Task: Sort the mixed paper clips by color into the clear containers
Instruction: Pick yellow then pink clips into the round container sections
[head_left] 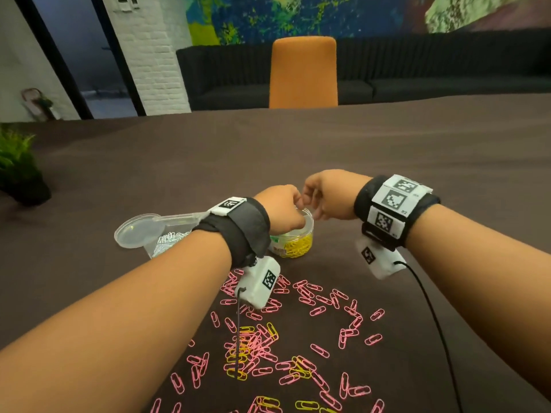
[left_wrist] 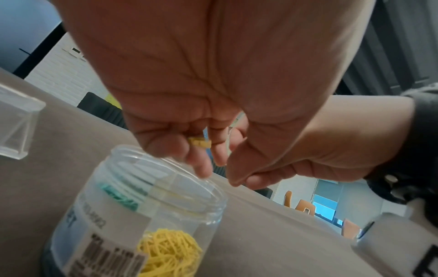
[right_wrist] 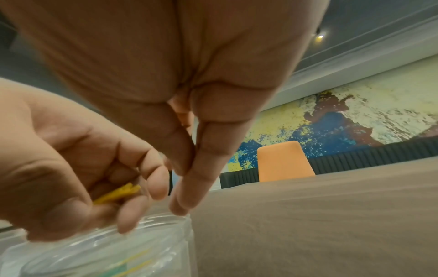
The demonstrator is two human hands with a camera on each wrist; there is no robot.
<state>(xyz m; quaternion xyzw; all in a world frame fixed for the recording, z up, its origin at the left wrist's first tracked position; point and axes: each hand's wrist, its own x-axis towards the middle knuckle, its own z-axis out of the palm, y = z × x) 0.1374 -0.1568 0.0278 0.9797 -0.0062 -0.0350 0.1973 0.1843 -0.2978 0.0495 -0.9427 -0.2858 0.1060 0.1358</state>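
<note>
**Yellow clips over the jar mouth: a spill is the main risk**

The left hand [head_left: 281,208] hangs just above the open mouth of the round clear jar [head_left: 298,239], its fingers [left_wrist: 201,163] curled around a small bundle of yellow clips [left_wrist: 200,143]. The right hand [head_left: 328,196] sits close beside it over the far rim; its fingers [right_wrist: 189,187] are straight, pressed together and pointing down at the rim, and they hold nothing that shows. The jar already carries a heap of yellow clips at its bottom, with some green ones behind a label.

The likeliest slip is a partial miss. The bundle sits near the rim rather than over the centre, so if the left hand lets go all at once, a clip could strike the lip and bounce onto the tabletop [head_left: 387,162]. Clips also hook into each other, so one may cling to the fingers and drop late, outside the jar.

A second risk is a knock. Both hands crowd a light plastic jar, and a nudge from either could tip it and scatter what is already sorted. Whether the right fingertips touch the rim cannot be told.

A third is mixing. The loose pile [head_left: 283,347] near the person is mostly pink with a few yellow left, tangled together, so a pink clip could ride along in a later grab. The silver clips [head_left: 167,239] lie in a separate clear box to the left, beside a loose lid [head_left: 134,234].
</note>
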